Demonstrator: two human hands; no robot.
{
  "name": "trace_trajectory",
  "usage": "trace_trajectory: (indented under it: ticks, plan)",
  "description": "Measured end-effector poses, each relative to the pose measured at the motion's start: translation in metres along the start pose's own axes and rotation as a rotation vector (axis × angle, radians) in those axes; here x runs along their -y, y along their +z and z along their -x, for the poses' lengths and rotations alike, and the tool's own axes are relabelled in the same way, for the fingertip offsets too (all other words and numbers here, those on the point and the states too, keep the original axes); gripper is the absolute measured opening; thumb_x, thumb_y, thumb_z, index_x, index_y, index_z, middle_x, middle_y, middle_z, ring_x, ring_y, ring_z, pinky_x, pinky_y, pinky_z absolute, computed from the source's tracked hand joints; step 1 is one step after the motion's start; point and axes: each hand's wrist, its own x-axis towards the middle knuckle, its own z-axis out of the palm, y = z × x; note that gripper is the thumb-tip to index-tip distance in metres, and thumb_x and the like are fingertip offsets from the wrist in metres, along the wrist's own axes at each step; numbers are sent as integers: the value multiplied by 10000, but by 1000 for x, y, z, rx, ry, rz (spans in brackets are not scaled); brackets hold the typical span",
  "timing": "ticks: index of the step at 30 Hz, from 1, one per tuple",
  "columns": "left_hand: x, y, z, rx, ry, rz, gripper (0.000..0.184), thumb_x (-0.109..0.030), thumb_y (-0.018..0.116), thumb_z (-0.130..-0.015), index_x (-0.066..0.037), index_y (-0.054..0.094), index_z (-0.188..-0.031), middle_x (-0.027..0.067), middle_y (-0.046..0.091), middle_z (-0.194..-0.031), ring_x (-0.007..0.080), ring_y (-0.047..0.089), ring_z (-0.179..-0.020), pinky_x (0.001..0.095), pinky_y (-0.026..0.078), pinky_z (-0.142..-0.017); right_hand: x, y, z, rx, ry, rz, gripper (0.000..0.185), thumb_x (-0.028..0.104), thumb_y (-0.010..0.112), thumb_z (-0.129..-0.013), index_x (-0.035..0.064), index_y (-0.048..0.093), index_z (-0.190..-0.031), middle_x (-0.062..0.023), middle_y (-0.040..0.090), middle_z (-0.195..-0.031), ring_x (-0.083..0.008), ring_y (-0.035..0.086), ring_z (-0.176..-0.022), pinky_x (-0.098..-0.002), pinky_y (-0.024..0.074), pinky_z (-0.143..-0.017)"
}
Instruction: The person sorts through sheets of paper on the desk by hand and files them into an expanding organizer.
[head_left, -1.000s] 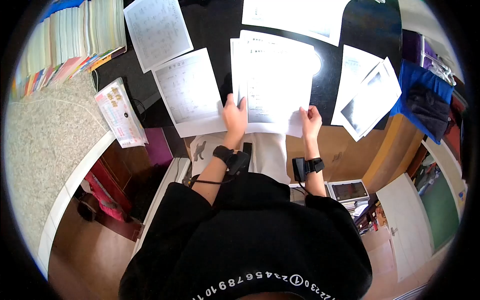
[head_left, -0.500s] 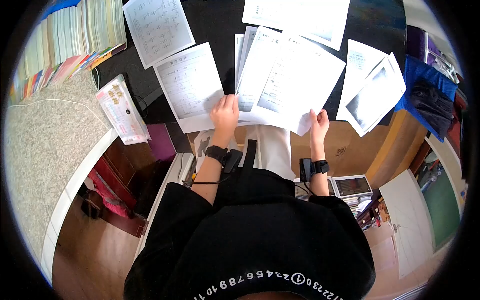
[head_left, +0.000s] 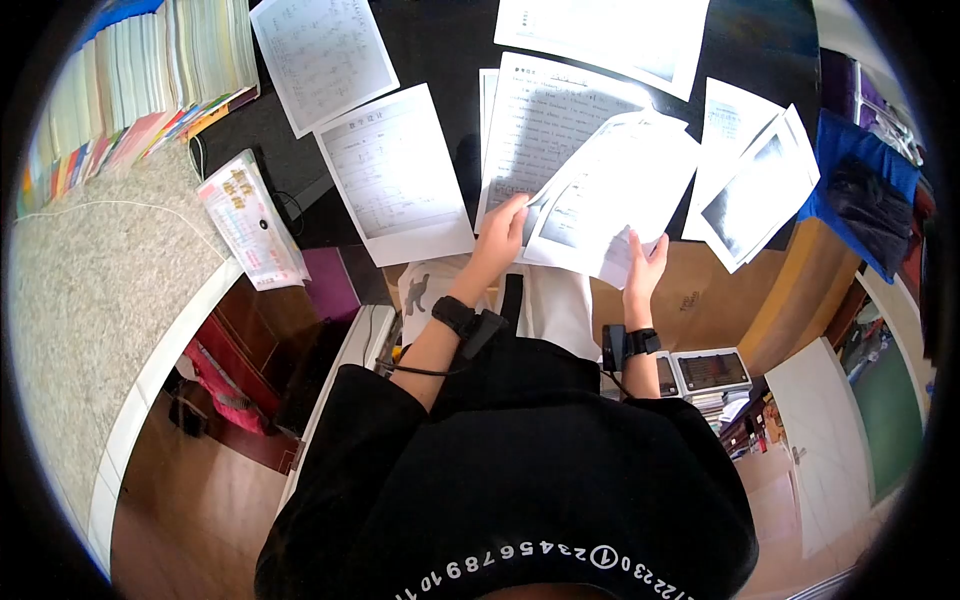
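Observation:
Several loose printed sheets of paper (head_left: pixel 612 190) are held up at the front of the dark desk, their left side bent and lifted. My left hand (head_left: pixel 500 238) is closed on their left edge. At the lower right corner, my right hand (head_left: pixel 647 265) has its thumb over the paper and its fingers at the edge. Beneath and behind them, a printed page of text (head_left: pixel 545 110) lies on the desk. To the left of my left hand is a sheet with a printed heading and handwriting (head_left: pixel 395 170). Both wrists wear black straps with small devices.
More sheets lie at the upper left (head_left: pixel 322 60), far middle (head_left: pixel 600 30) and right (head_left: pixel 755 185) of the desk (head_left: pixel 440 50). A tall row of books (head_left: pixel 150 80) stands at the far left, near a pink-and-white pouch (head_left: pixel 250 220). A blue bag (head_left: pixel 865 190) hangs at right.
My left hand has moved right, pulling the sheets' left edge over and uncovering the text page beneath. My right hand has shifted slightly down with its corner.

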Motion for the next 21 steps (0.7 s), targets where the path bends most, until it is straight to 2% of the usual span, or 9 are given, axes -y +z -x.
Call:
trace_trajectory:
  ticks: [3,6,7,9,12,13,16,21]
  plan:
    - [11,5,-2,30,-100,110,241,-92,519,-905,65,554,-1084,239,622,-998,342,620,-884,349,480,-756,-1,1,-1,-16,136,-207,349,116,654,-837,-22,529,-1133,-105,591,-1081,-146,531,-993,-300,395,-886]
    - [17,7,-6,101,-118,194,253,-82,549,-889,67,551,-1094,206,636,-939,326,622,-824,344,485,-718,-4,-10,-12,143,296,-509,352,96,646,-841,-16,530,-1154,-99,595,-1107,-160,539,-1016,-302,393,-900]
    - [13,5,-8,85,-69,121,252,-83,556,-883,49,552,-1098,183,622,-943,306,611,-849,334,475,-749,-5,-12,-15,180,392,-529,319,79,635,-848,-18,553,-1140,-91,614,-1086,-160,563,-982,-288,414,-871]
    - [4,-1,-12,52,27,-26,253,-84,572,-872,13,553,-1105,138,594,-951,265,591,-898,314,454,-810,-8,-14,-20,183,381,-471,284,71,630,-852,-17,575,-1116,-84,631,-1053,-150,576,-944,-274,428,-841]
    - [-3,-9,-23,-389,167,-406,274,-54,589,-830,-29,562,-1102,142,538,-1061,309,541,-997,365,433,-874,-12,-16,-26,145,298,-272,256,69,640,-843,-25,604,-1078,-77,653,-993,-130,593,-870,-263,448,-788]
    - [-3,-10,-24,-397,33,-388,325,-63,616,-800,-44,555,-1119,155,484,-1141,336,483,-1059,402,398,-913,-14,-16,-27,138,267,-240,267,73,645,-840,-27,602,-1084,-78,653,-995,-127,592,-868,-263,448,-785]
    - [-6,-10,-31,-517,-62,-647,388,-111,666,-769,-27,541,-1127,151,498,-1140,332,470,-1076,410,373,-913,-18,-12,-28,156,237,-233,294,82,658,-831,-36,597,-1094,-82,654,-991,-123,589,-860,-263,448,-778]
    - [-2,-11,-34,-573,-77,-539,331,-182,705,-762,-15,535,-992,138,516,-967,328,476,-988,413,375,-881,-18,-4,-21,151,232,-140,293,82,659,-826,-42,601,-1086,-85,657,-982,-135,590,-857,-267,450,-770]
